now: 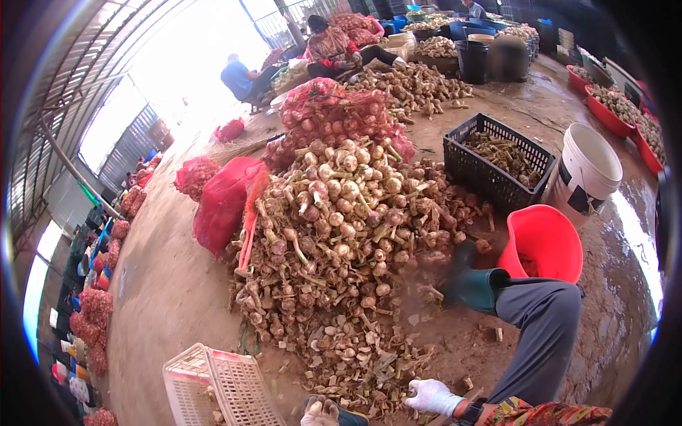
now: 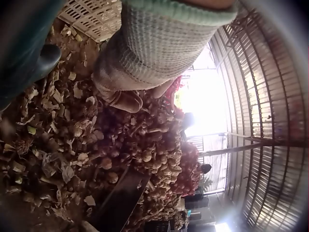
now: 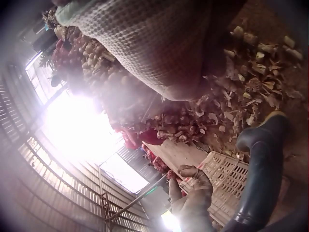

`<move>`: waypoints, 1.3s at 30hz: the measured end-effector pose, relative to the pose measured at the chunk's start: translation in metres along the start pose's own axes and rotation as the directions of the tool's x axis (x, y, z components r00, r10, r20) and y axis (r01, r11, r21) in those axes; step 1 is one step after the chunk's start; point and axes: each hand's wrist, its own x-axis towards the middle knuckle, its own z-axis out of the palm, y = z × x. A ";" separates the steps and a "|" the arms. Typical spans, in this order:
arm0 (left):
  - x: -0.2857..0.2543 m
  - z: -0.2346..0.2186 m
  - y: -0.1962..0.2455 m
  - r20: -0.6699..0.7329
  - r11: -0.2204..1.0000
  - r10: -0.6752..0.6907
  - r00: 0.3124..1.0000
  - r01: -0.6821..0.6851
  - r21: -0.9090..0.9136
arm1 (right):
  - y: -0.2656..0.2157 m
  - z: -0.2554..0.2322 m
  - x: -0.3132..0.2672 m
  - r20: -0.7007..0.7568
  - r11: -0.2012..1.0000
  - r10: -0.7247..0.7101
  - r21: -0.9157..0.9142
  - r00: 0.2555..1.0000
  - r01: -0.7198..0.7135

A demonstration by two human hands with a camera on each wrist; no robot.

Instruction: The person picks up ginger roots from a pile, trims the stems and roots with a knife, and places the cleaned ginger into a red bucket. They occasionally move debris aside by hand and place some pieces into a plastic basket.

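Observation:
My left hand (image 1: 320,413), in a soiled knit glove, is at the bottom of the head view beside a dark boot. In the right wrist view the left hand (image 3: 194,193) has loosely bent fingers and a gap before the thumb, with nothing between them. The right hand (image 1: 432,397), gloved in white, is low over the trimmings with its fingers bent; they are hidden in the right wrist view, and I cannot tell whether they hold anything. Ahead rises a large heap of garlic bulbs (image 1: 348,206) with stems. Cut stems and skins (image 1: 362,362) litter the ground before it.
A pale plastic crate (image 1: 220,387) lies at the left. To the right are a red bucket (image 1: 550,241), a white bucket (image 1: 593,160) and a black crate (image 1: 483,160). A dark flat bar (image 2: 123,200) slants across the left wrist view. Red mesh sacks (image 1: 231,202) stand behind.

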 end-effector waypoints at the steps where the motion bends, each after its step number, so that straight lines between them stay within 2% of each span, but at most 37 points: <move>1: 0.004 -0.005 0.001 -0.009 0.999 -0.044 0.999 0.044 -0.016 | 0.000 -0.001 0.000 0.001 1.000 -0.002 -0.018 1.000 0.002; 2: 0.004 -0.003 0.001 -0.018 0.996 -0.087 0.996 0.087 -0.032 | 0.000 0.000 0.000 -0.004 1.000 0.002 -0.015 1.000 -0.002; 3: -0.001 0.004 -0.001 -0.075 0.998 -0.062 0.995 0.063 0.005 | 0.001 0.001 0.000 -0.005 1.000 -0.002 -0.026 1.000 0.002; 7: 0.001 -0.004 -0.001 -0.055 0.996 -0.080 0.995 0.081 0.022 | 0.001 0.001 0.001 -0.005 1.000 -0.007 -0.015 1.000 0.006; 10: -0.014 0.018 -0.006 -0.141 0.999 0.015 0.990 -0.008 0.047 | 0.002 0.000 0.003 0.053 0.999 0.025 -0.034 0.998 -0.023; 11: -0.014 0.020 -0.005 -0.131 0.998 0.019 0.991 -0.010 0.065 | 0.008 0.005 0.004 -0.002 1.000 -0.030 0.000 1.000 0.030; 12: -0.012 0.016 -0.005 -0.122 0.997 0.028 0.992 -0.018 0.081 | 0.001 0.001 0.000 -0.003 1.000 -0.012 -0.024 1.000 0.012; 13: 0.003 -0.005 -0.017 -0.121 0.917 0.264 0.957 -0.210 0.339 | 0.001 0.003 0.001 0.005 0.999 0.005 -0.050 1.000 -0.004; 16: -0.002 0.009 -0.016 -0.195 0.978 0.166 0.967 -0.136 0.159 | 0.004 0.003 0.003 -0.011 0.998 0.024 -0.061 1.000 -0.025; 18: 0.021 -0.026 -0.014 -0.186 0.982 0.150 0.971 -0.125 0.139 | 0.002 0.003 0.002 -0.016 0.998 0.027 -0.049 0.999 -0.028; 19: 0.039 -0.048 -0.015 -0.080 0.989 0.126 0.989 -0.119 0.085 | 0.000 0.002 0.002 -0.010 0.998 0.024 -0.052 1.000 -0.025; 20: 0.041 -0.051 -0.014 0.030 0.994 0.105 0.994 -0.106 0.032 | -0.001 0.001 0.001 -0.006 0.998 0.032 -0.052 0.999 -0.032; 21: 0.043 -0.053 -0.015 0.014 0.994 0.108 0.994 -0.109 0.012 | -0.002 0.001 0.001 -0.005 0.998 0.041 -0.052 0.999 -0.041; 25: 0.025 -0.033 -0.010 0.034 0.996 0.076 0.997 -0.077 0.033 | -0.001 0.002 0.001 -0.012 0.998 0.036 -0.050 0.999 -0.037; 27: 0.013 -0.014 -0.012 -0.104 0.995 0.062 0.993 -0.053 0.088 | 0.000 0.003 0.001 -0.006 0.999 0.029 -0.037 1.000 -0.029; 28: 0.017 -0.020 -0.012 -0.103 0.995 0.060 0.993 -0.051 0.088 | 0.001 0.003 0.002 -0.008 0.999 0.031 -0.036 0.999 -0.031; 30: 0.022 -0.030 -0.009 0.006 1.000 0.020 1.000 -0.020 0.022 | 0.002 0.003 0.003 -0.011 0.999 0.021 -0.038 1.000 -0.022; 33: 0.021 -0.031 -0.011 0.016 0.995 0.057 0.998 -0.058 0.080 | -0.002 -0.001 0.001 0.021 0.999 0.037 -0.029 0.999 -0.036; 36: 0.041 -0.050 -0.016 -0.009 0.993 0.112 0.994 -0.112 0.047 | -0.002 -0.001 0.000 0.021 0.998 0.042 -0.040 0.999 -0.041; 39: 0.035 -0.045 -0.012 0.037 0.997 0.077 0.996 -0.078 0.023 | 0.000 0.001 -0.001 0.004 0.999 0.036 -0.015 0.999 -0.036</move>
